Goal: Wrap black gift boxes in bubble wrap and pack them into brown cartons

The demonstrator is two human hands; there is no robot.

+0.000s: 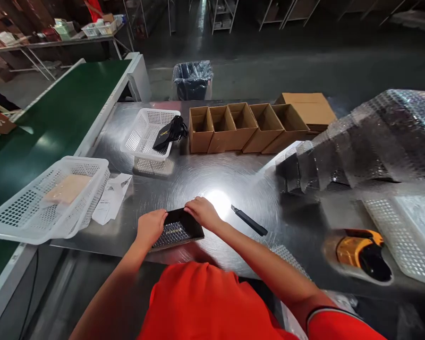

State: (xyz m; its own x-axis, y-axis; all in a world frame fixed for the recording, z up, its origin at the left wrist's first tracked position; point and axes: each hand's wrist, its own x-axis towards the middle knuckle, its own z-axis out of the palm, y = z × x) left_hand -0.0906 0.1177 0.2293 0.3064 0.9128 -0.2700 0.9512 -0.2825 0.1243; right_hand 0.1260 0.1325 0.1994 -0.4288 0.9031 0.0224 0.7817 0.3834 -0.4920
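A black box (179, 228) with bubble wrap showing inside rests near the front edge of the metal table (184, 177). My left hand (151, 227) grips its upper left edge, thumb and fingers pressed together. At its upper right edge, my right hand (202, 211) has its fingers closed on the rim. A black utility knife (250, 220) lies to the right of my right hand, blade end toward the upper left, touched by neither hand.
Open cardboard boxes (217, 140) stand in a row at the back. White baskets (145, 152) (49, 233) are at the left, beside a green conveyor (56, 108). Bubble-wrapped items (322, 163) and a tape dispenser (361, 252) are at the right.
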